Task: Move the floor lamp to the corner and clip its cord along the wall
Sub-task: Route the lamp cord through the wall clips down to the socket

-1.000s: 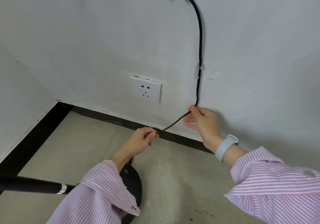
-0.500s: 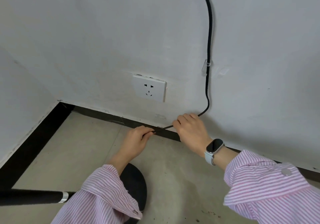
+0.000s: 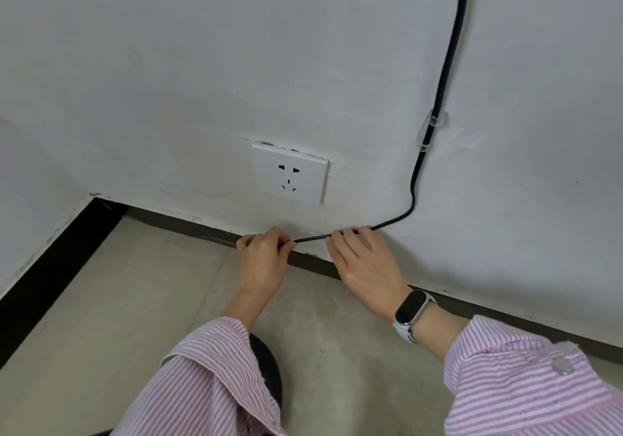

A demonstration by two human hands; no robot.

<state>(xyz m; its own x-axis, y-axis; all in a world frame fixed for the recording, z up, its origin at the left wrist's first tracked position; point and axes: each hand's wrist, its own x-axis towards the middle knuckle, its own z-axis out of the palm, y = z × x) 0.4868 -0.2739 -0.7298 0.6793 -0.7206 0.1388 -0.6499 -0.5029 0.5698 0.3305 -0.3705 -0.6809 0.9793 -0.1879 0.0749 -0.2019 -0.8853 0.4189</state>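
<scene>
Low along the wall [image 3: 202, 64], just above the dark skirting [image 3: 472, 307] where it meets the floor [image 3: 118, 300], the cord [image 3: 450, 51] is running down through one clear clip [image 3: 432, 129] and bending toward the hands. Left hand [image 3: 261, 260] is pinching it; right hand [image 3: 367, 263] is pressing it to the wall, fingers closed over it.

Risks: pulling too taut is likely popping the clip; slack is likely sagging onto the floor.

Count: one wall socket [image 3: 290, 174], one lamp base [image 3: 268, 371], one watch [image 3: 413, 312], one clip, two hands.
</scene>
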